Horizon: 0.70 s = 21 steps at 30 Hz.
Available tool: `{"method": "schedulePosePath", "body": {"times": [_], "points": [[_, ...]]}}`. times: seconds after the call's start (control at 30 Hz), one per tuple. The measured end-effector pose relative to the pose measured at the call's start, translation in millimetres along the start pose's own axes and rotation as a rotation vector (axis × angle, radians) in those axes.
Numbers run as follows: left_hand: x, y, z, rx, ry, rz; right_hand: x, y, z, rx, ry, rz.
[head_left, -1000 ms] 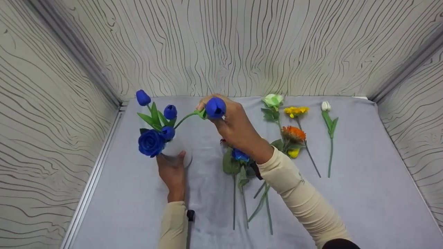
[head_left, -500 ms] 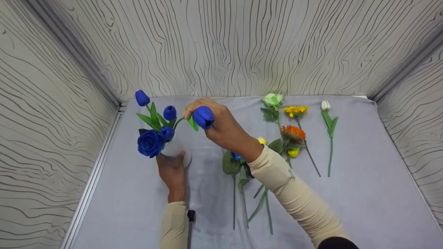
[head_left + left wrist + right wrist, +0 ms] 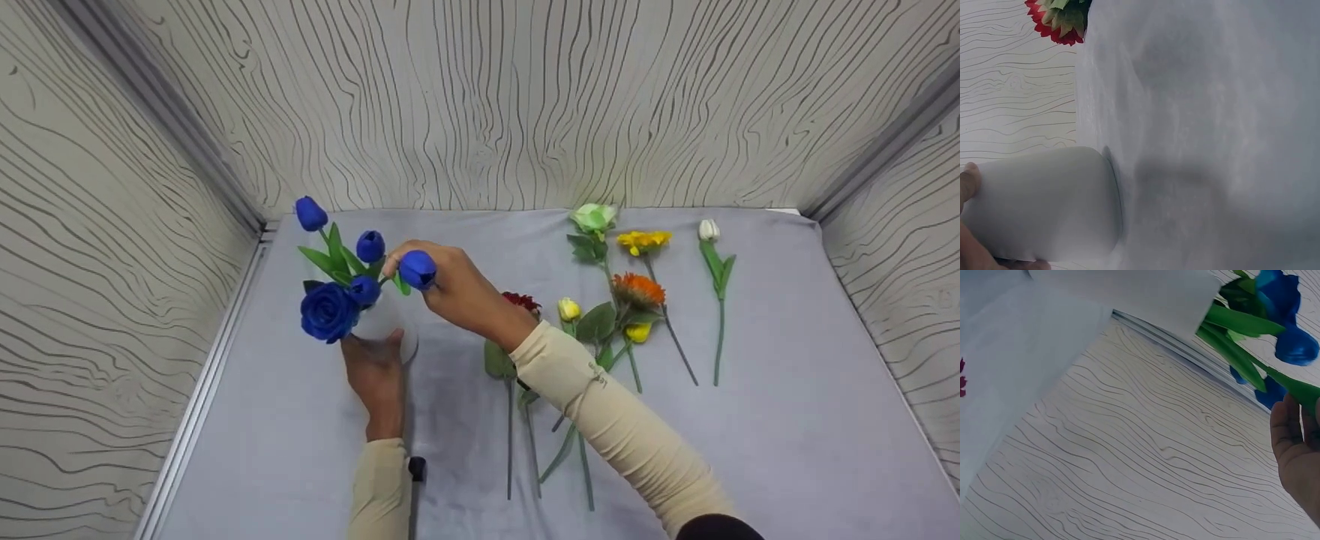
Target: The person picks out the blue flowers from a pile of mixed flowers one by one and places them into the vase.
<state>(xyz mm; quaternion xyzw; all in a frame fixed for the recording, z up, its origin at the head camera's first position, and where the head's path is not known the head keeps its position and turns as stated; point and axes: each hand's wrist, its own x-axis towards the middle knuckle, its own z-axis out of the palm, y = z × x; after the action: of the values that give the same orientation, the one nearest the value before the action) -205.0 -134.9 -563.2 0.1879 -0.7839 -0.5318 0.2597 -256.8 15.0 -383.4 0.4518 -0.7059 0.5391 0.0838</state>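
My left hand (image 3: 375, 382) grips a white vase (image 3: 379, 321) at the left of the cloth; fingertips (image 3: 970, 179) show on its side in the left wrist view. Out of the vase (image 3: 1053, 205) rise a blue rose (image 3: 328, 312) and three blue tulips (image 3: 310, 214). My right hand (image 3: 469, 292) pinches another blue tulip (image 3: 417, 270) just below its bloom. Its green stem bends toward the vase mouth, beside the other flowers. From the right wrist view, green leaves (image 3: 1233, 360) come out at the mouth; where the held stem ends is hidden.
Right of the vase lie a red flower (image 3: 523, 301), yellow tulips (image 3: 568, 309), an orange flower (image 3: 637, 289), a yellow flower (image 3: 643, 241), a pale green rose (image 3: 593, 217) and a white tulip (image 3: 709, 229). Patterned walls (image 3: 480, 105) surround the grey cloth (image 3: 810, 420).
My right hand has moved left and slightly nearer with the blue tulip, bringing its bloom close to the vase. My left hand keeps its hold on the vase.
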Motion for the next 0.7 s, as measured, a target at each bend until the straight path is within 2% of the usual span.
{"method": "schedulePosePath", "body": {"times": [0.2, 0.37, 0.53, 0.7], "points": [[-1.1, 0.8, 0.8, 0.001, 0.005, -0.001, -3.0, 12.3, 6.6, -0.016, 0.013, 0.038], [-0.4, 0.0, 1.8, -0.001, 0.014, 0.041, -3.2, 20.4, 11.2, -0.094, 0.057, 0.062], [-0.1, -1.8, 2.0, -0.002, 0.029, 0.072, -4.7, 29.3, 18.1, -0.083, 0.059, 0.1], [-0.4, -2.0, 0.4, 0.014, 0.021, 0.042, -7.3, 37.5, 26.0, -0.071, 0.05, 0.095]]}}
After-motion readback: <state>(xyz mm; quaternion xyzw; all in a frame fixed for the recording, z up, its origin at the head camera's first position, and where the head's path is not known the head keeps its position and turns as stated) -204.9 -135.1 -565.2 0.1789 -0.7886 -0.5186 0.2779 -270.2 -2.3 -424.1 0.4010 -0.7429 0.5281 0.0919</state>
